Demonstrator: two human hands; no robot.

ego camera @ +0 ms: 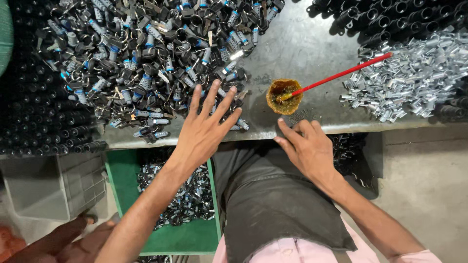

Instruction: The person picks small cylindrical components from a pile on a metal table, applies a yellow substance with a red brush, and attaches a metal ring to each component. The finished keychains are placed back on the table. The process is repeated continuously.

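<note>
Black-and-silver metal lock parts with blue bands (pixel 146 63) lie heaped in a tangled pile on the grey metal bench (pixel 302 48). The left hand (pixel 204 129) spreads open, fingers splayed on the pile's near edge. The right hand (pixel 307 146) rests loosely curled and empty at the bench edge, near the small brown grease-filled cup (pixel 284 96) holding a red stick (pixel 346 73).

The left hand (pixel 204 129) lay spread flat at the near edge of the grey tabletop (pixel 302 48), fingers on the heap of black and blue-ringed metal parts (pixel 146 58). The right hand (pixel 304 146) rested empty at the same edge, just below a small brown-stained cup (pixel 284 96) holding a red stick (pixel 341 74). Silver clips (pixel 409 83) lay piled toward the right edge. Below the edge stood a green crate (pixel 185 236) of parts.
</note>
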